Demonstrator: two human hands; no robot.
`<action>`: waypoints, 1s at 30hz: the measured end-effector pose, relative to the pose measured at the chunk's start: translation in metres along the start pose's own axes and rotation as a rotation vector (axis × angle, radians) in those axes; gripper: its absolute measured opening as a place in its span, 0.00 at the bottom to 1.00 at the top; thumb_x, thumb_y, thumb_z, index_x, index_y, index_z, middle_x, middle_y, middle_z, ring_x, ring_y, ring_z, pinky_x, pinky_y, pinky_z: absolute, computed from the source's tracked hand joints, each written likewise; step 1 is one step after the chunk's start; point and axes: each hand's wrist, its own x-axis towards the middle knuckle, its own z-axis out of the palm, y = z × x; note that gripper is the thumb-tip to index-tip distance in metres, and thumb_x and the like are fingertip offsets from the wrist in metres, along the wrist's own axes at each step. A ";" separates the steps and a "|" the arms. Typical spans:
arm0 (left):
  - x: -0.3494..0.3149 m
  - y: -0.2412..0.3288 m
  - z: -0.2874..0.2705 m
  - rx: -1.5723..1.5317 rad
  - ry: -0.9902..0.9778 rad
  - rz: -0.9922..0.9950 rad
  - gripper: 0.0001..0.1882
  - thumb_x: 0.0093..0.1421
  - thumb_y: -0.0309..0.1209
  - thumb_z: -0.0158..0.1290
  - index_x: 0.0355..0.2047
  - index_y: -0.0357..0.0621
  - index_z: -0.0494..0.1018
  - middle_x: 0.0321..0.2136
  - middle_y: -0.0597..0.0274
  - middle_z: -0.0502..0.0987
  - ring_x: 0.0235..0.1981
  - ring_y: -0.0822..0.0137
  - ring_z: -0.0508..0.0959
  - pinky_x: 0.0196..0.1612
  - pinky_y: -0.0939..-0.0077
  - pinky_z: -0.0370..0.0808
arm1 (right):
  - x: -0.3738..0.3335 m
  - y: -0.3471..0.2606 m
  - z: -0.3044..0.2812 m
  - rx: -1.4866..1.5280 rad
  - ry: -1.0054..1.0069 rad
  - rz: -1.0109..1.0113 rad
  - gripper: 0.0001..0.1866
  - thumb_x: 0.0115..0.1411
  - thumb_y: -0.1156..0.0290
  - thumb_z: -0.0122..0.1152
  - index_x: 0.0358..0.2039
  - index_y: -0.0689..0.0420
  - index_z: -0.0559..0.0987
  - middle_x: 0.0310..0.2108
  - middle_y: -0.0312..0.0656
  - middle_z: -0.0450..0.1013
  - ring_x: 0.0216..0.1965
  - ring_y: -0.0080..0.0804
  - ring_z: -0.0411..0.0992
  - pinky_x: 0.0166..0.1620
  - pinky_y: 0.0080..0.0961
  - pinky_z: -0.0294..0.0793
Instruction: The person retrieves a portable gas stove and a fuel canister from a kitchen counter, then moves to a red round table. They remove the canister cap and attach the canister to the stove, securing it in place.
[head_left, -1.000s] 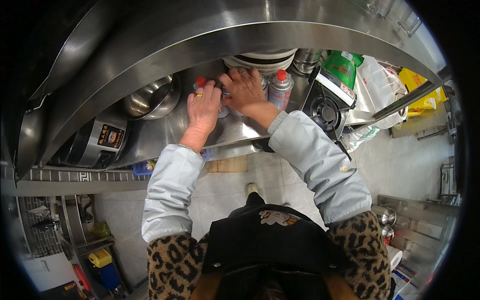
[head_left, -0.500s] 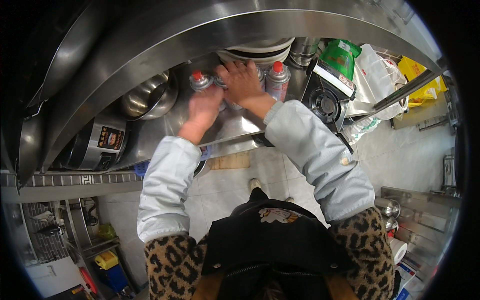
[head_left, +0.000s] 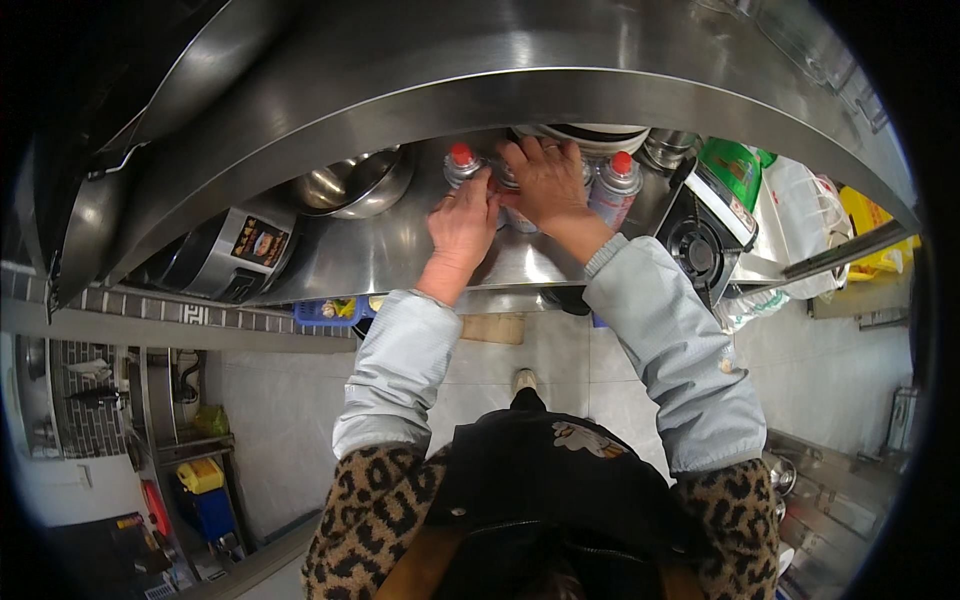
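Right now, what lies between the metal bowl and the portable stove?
The head view shows red-capped canisters there, partly hidden by the left hand and right hand.

I stand in a kitchen fitted out in steel: a long metal shelf [head_left: 340, 245] before me holds a shiny bowl [head_left: 375, 190], an electric cooker [head_left: 222, 262], a single-burner gas stove [head_left: 700, 245] and red-capped gas cans [head_left: 614, 194]. I wear a dark apron [head_left: 540, 480]; the floor [head_left: 560, 365] is grey tile.
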 end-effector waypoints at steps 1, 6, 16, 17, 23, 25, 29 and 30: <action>0.000 0.001 -0.003 -0.010 -0.074 -0.064 0.23 0.51 0.37 0.61 0.49 0.54 0.71 0.29 0.65 0.81 0.29 0.56 0.81 0.33 0.62 0.76 | 0.000 0.000 0.000 0.006 0.009 -0.006 0.29 0.45 0.56 0.71 0.46 0.46 0.70 0.43 0.38 0.70 0.52 0.39 0.67 0.53 0.42 0.54; 0.013 -0.004 -0.012 0.047 -0.175 -0.016 0.15 0.52 0.35 0.60 0.36 0.49 0.67 0.28 0.60 0.79 0.27 0.54 0.80 0.28 0.60 0.76 | -0.001 -0.001 0.003 0.031 0.047 -0.013 0.29 0.44 0.56 0.71 0.46 0.45 0.70 0.41 0.38 0.70 0.50 0.40 0.68 0.53 0.43 0.54; 0.035 -0.016 -0.010 0.401 -0.372 0.268 0.07 0.56 0.38 0.54 0.30 0.51 0.72 0.20 0.59 0.78 0.19 0.61 0.80 0.18 0.66 0.74 | 0.000 0.000 0.006 -0.030 -0.003 -0.020 0.29 0.44 0.57 0.71 0.47 0.44 0.70 0.43 0.36 0.69 0.51 0.38 0.67 0.53 0.43 0.54; 0.036 -0.016 -0.010 0.412 -0.358 0.310 0.07 0.56 0.38 0.54 0.29 0.51 0.72 0.19 0.59 0.78 0.18 0.61 0.80 0.17 0.67 0.74 | 0.000 -0.001 0.005 -0.027 -0.004 -0.019 0.30 0.44 0.57 0.71 0.47 0.44 0.70 0.43 0.36 0.69 0.51 0.38 0.67 0.53 0.43 0.54; 0.036 -0.020 -0.025 0.381 -0.201 0.413 0.08 0.56 0.40 0.54 0.26 0.52 0.72 0.19 0.63 0.76 0.19 0.62 0.80 0.17 0.70 0.74 | 0.001 0.002 0.004 -0.063 0.006 -0.034 0.35 0.41 0.56 0.74 0.50 0.43 0.70 0.42 0.35 0.70 0.49 0.34 0.68 0.52 0.40 0.56; 0.037 -0.029 -0.038 0.304 -0.164 0.452 0.10 0.55 0.41 0.55 0.26 0.51 0.72 0.20 0.63 0.76 0.20 0.61 0.80 0.18 0.70 0.73 | 0.002 0.002 0.005 -0.086 0.012 -0.036 0.37 0.39 0.55 0.75 0.52 0.43 0.70 0.42 0.35 0.70 0.48 0.34 0.69 0.51 0.40 0.57; 0.043 -0.039 -0.053 -0.004 -0.276 0.172 0.15 0.54 0.46 0.57 0.30 0.48 0.73 0.24 0.57 0.79 0.26 0.54 0.80 0.26 0.62 0.75 | 0.001 0.002 0.005 -0.090 -0.010 -0.034 0.37 0.40 0.55 0.74 0.53 0.43 0.70 0.43 0.35 0.70 0.49 0.35 0.69 0.51 0.40 0.57; 0.046 -0.039 -0.054 -0.121 -0.321 0.005 0.18 0.53 0.48 0.58 0.31 0.47 0.73 0.26 0.55 0.80 0.27 0.52 0.81 0.29 0.59 0.76 | 0.002 0.002 0.004 -0.082 0.002 -0.040 0.37 0.40 0.55 0.74 0.53 0.43 0.70 0.43 0.35 0.70 0.49 0.35 0.69 0.52 0.40 0.57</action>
